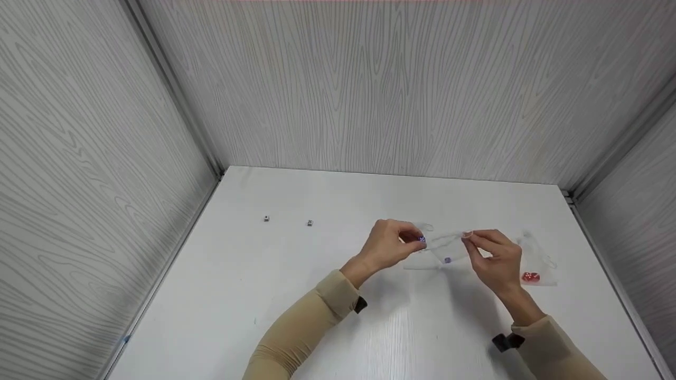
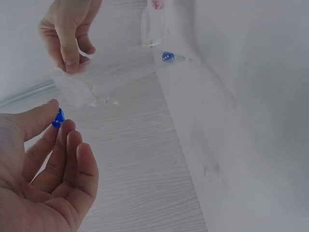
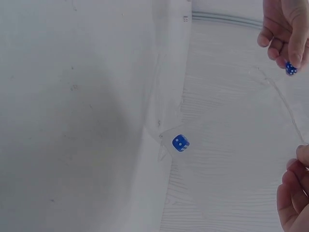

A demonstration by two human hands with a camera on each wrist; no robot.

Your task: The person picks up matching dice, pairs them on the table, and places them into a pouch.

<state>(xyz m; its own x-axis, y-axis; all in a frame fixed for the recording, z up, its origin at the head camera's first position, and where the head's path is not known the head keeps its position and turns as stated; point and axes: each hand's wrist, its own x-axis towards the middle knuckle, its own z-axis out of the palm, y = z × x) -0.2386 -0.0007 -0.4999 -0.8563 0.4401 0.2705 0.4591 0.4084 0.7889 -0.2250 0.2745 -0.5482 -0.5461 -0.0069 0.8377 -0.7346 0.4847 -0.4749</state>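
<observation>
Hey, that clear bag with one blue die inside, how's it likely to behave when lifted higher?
The bag is probably floppy: it looks thin and wrinkles near its mouth. It's likely light, with just one blue die inside. That die may slide about, since it seems loose in a corner.

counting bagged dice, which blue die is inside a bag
The blue die in a corner of the clear bag held by the right hand; the other blue die is outside, in the left hand.

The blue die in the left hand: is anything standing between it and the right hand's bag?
Nothing visible: in the left wrist view, only a gap separates the blue die from the clear bag.
</observation>
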